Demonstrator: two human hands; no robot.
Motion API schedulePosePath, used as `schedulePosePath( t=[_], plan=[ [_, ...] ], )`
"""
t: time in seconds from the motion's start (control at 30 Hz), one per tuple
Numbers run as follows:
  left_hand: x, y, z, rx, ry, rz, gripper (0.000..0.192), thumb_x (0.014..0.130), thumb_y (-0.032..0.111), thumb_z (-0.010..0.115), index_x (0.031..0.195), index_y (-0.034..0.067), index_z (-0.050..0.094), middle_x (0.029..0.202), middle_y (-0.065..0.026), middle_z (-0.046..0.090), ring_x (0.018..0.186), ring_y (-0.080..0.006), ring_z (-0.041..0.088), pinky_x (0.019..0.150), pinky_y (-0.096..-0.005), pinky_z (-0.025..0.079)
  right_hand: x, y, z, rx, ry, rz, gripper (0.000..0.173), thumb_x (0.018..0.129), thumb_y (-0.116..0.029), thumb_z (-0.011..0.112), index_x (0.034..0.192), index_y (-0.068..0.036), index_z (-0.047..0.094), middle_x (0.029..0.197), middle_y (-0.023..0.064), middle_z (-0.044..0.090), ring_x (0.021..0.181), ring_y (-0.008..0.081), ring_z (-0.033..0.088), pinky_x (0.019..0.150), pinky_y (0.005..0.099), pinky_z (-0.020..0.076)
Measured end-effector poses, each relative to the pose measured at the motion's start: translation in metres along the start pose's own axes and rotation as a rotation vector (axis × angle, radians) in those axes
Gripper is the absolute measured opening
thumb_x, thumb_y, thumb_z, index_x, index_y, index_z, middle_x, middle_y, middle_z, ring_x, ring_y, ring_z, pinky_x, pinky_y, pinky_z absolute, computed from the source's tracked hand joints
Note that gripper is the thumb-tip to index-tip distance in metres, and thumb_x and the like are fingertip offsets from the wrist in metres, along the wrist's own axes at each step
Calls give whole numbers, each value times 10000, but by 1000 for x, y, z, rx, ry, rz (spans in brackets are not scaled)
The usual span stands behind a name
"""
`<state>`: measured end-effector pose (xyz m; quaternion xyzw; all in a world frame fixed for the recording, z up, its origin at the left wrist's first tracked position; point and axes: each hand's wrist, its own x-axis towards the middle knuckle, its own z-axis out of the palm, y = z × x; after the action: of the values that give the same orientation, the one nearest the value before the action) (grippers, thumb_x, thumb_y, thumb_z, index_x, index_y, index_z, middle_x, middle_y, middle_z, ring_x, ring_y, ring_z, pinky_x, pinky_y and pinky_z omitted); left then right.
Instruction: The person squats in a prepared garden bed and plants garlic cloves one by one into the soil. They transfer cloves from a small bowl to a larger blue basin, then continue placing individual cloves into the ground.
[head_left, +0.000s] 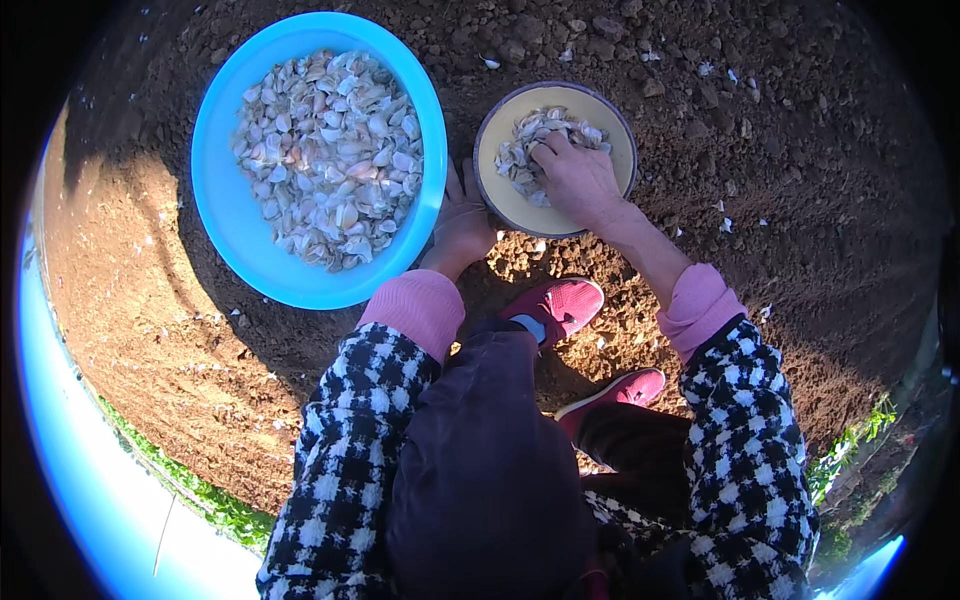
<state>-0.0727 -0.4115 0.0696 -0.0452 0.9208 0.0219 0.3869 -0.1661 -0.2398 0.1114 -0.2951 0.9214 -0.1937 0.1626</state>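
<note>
My right hand (577, 176) reaches into a cream-coloured bowl (491, 187) with a dark rim. Its bent fingertips are among the garlic cloves (517, 157) there, and whether they grip any is hidden. Left of it, my left hand (461, 225) is low in the gap between that bowl and a larger blue plastic basin (232, 225). Its fingers are spread with nothing seen in them, close to the bowl's side; contact with the bowl is unclear. A broad heap of garlic cloves (330, 157) lies in the basin.
Both vessels stand on bare brown soil (750, 285) with clods. Loose cloves, such as a pale clove (489, 63), are scattered over it. My feet in red shoes (574, 304) are just below the bowl. Green plants (217, 510) edge the plot at lower left.
</note>
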Motion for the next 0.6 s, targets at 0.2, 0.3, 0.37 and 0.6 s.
schedulePosePath(
  t=[0.2,0.3,0.37,0.6],
  plan=[
    [-4,-1,-9,-92,2,29,1056,747,520,692,1515,99,101,1503,-296,-199,1353,-556,-185,1031,-716,-16,-4,3,-15,449,19,112,164,786,-134,668,910,-60,591,825,44,616,686,185,642,638,316,516],
    [-6,2,-17,-107,-25,23,1086,699,484,749,1517,138,124,1504,-290,-205,1354,-554,-189,1034,-711,-15,-15,7,-33,1160,-83,337,124,789,-91,676,862,-49,585,761,-3,605,646,90,615,607,237,495],
    [-6,4,-21,-85,-74,4,1059,707,457,756,1517,167,139,1505,-281,-212,1356,-548,-193,1036,-711,-2,-21,11,-46,1469,-89,357,130,806,-94,695,848,-56,578,744,-31,585,655,49,590,614,205,480],
    [-7,1,-17,-179,-58,-43,1045,703,434,772,1514,189,160,1515,-264,-197,1362,-532,-192,1028,-722,7,-28,26,-72,1794,-73,377,89,840,-28,636,915,-36,589,794,44,619,652,114,615,641,296,548]
  ],
)
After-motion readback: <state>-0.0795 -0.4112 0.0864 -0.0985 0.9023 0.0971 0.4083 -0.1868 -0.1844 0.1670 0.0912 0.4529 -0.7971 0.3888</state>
